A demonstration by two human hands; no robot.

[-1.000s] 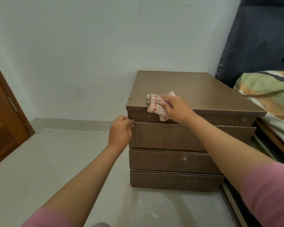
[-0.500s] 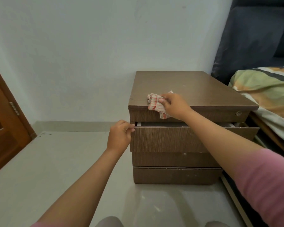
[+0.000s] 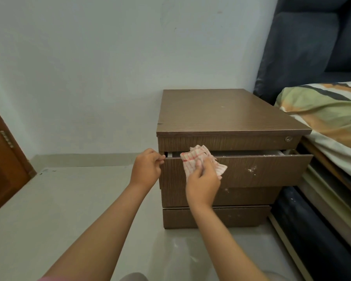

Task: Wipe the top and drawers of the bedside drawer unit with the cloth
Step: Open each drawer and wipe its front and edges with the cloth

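The drawer point(image 3: 251, 171), top one of the bedside unit point(image 3: 221, 114), stands slightly open, its front running left to right. The left hand point(image 3: 146, 169) pinches its left edge; the right hand point(image 3: 203, 179) clutches the cloth point(image 3: 193, 159) against the front, seemingly touching it, nearer the unwiped right stretch.

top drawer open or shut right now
Partly open. The top drawer front stands out from the unit, with a dark gap above it. The left hand pinches its left edge; the right hand holds the cloth against it.
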